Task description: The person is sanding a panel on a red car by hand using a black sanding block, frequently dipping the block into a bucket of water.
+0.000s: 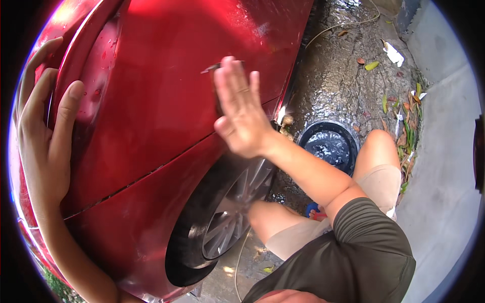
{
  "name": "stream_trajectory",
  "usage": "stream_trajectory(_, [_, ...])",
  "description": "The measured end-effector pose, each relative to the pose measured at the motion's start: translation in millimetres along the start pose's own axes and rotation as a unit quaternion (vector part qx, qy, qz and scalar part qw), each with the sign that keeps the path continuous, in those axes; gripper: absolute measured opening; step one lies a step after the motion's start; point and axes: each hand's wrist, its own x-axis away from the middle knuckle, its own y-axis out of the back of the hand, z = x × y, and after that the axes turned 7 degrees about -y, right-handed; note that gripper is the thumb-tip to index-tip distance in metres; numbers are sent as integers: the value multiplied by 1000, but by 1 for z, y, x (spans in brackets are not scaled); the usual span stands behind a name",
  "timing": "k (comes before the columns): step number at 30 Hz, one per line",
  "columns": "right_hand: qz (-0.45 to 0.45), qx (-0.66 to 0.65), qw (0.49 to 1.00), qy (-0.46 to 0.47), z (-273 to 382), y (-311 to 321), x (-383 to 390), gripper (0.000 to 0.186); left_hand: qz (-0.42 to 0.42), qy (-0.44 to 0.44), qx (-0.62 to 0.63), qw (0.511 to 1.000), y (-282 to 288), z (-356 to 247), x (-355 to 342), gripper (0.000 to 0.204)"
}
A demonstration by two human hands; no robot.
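A wet red car (166,96) takes up the left half of the head view, beaded with water drops. My right hand (242,108) is at its side panel, above the wheel (227,222), with the fingers stretched out. Nothing shows in that hand, and I cannot tell whether the palm touches the paint. Beside its fingertips is a narrow dark mark (211,67) on the panel. At the far left my left hand (45,126) lies against a raised edge of the bodywork, fingers spread and thumb apart. Parts of its fingertips are hidden or near the dark rim.
A dark round bucket (328,146) holding water stands on the wet ground by my knee. A thin hose (348,23) runs along the ground. Fallen leaves (404,121) and a white scrap (393,54) lie by the grey wall (444,131) on the right.
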Motion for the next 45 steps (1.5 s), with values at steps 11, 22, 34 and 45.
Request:
stream_trajectory(11, [38, 54, 991, 114, 90, -1, -53, 81, 77, 99, -28, 992, -2, 9, 18, 49])
stream_trajectory(22, [6, 27, 990, 137, 109, -10, -59, 82, 88, 111, -44, 989, -7, 14, 22, 47])
stream_trajectory(34, [-42, -58, 984, -160, -34, -11, -14, 80, 99, 167, -26, 981, -2, 17, 25, 53])
stream_trajectory(45, [-80, -37, 938, -336, -176, 12, -35, 78, 133, 160, -120, 971, 2, 28, 38, 60])
